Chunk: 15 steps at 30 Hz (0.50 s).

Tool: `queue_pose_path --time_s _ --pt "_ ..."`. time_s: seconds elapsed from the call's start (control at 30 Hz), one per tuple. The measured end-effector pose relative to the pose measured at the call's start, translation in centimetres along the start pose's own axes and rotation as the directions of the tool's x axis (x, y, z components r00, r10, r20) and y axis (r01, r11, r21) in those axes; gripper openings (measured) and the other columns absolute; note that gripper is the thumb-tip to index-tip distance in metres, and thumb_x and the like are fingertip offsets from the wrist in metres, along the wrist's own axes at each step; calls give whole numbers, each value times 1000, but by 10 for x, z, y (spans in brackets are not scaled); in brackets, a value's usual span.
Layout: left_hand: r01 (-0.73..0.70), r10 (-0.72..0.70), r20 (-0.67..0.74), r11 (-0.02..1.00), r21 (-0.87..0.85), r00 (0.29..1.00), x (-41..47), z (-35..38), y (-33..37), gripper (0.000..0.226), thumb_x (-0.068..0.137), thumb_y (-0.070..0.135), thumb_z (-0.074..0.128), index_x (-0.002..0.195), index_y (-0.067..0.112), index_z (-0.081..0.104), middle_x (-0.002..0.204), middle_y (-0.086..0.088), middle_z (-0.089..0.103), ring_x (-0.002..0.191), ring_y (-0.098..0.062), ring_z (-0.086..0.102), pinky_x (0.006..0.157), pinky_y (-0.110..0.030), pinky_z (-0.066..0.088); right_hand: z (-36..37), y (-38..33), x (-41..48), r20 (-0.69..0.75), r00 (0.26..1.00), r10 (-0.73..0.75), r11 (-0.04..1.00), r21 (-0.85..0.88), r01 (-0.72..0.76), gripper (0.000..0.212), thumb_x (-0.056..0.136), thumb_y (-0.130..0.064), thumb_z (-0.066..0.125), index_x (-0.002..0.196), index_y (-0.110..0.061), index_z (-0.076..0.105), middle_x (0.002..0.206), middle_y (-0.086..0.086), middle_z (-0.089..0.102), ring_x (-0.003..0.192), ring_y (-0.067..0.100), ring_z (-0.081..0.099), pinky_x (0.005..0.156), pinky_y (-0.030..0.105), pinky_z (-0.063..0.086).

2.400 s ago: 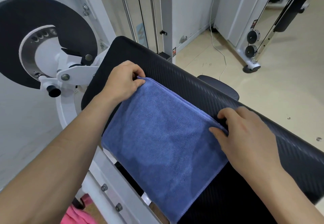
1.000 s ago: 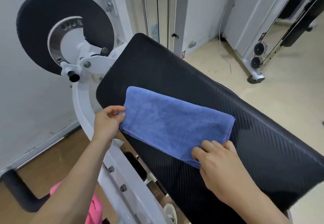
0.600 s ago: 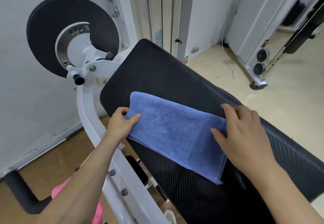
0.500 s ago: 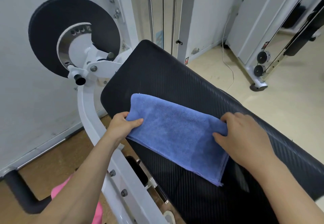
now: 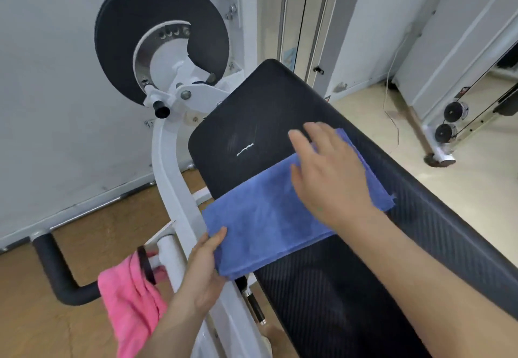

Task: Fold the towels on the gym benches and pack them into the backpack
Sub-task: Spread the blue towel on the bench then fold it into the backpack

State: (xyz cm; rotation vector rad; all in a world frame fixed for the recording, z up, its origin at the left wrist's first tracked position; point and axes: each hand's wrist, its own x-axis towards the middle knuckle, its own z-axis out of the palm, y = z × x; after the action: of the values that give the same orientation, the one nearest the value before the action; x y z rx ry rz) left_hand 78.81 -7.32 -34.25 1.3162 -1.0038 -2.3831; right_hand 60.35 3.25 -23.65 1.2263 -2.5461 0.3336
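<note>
Smoothing step: left hand (image 5: 203, 271) pinches the blue towel (image 5: 266, 226), right hand (image 5: 328, 178) lies flat on it; next, probably lift it off the surface (image 5: 260, 111).

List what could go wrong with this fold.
1. The blue towel overhangs the bench pad edge where the left hand pinches it; released, it may slide off.
2. The right hand lies flat on layers with uneven far edges; smoothing could skew them.
3. The pink towel hangs loosely off the frame and might drop.

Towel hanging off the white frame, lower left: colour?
Plain pink. The pink towel shows best in the head view.
</note>
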Motion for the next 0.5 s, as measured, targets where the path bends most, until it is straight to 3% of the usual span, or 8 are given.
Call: queue_pose_path --time_s 0.07,0.17,0.27,0.33,0.43,0.5 --pt "-14 15 -39 999 33 999 7 -2 -6 29 96 28 56 123 18 61 116 -5 71 103 -27 69 87 -43 54 36 -26 -23 197 969 -149 988 -7 153 49 86 -31 57 132 -14 58 141 15 52 134 32 45 101 51 41" --pt "-121 140 -139 983 136 980 11 0 -14 18 99 22 53 113 18 62 114 -7 71 101 -29 69 82 -42 55 70 -31 -43 429 882 -195 964 -84 254 60 93 -48 28 143 -22 48 155 11 36 145 27 28 114 53 16" --pt "-312 372 -275 919 239 886 3 -7 -4 14 99 14 52 102 18 64 105 -7 71 101 -33 67 86 -45 54 72 -29 -45 449 872 -193 970 -43 237 63 94 -52 22 146 -24 42 157 9 31 147 26 24 116 52 10" --pt "-360 427 -312 898 253 848 -7 -12 8 14 98 13 52 97 19 65 99 -4 71 98 -31 66 80 -39 53 70 -32 -48 447 869 -213 970 -8 242 64 95 -55 20 148 -26 39 157 7 32 147 26 25 116 51 13" --pt "-373 414 -291 909 186 863 -26 -14 30 16 98 11 52 98 18 66 101 -6 72 94 -26 67 74 -33 53 64 -38 -50 435 869 -237 971 124 203 64 96 -57 17 150 -29 32 160 2 25 149 21 18 118 46 10" --pt "-405 422 -219 906 122 880 -41 -4 52 16 96 10 54 103 16 67 101 -6 73 91 -22 69 70 -29 57 58 -37 -44 409 894 -182 925 380 15 57 98 -53 26 149 -30 35 160 -5 24 149 12 14 119 35 5"
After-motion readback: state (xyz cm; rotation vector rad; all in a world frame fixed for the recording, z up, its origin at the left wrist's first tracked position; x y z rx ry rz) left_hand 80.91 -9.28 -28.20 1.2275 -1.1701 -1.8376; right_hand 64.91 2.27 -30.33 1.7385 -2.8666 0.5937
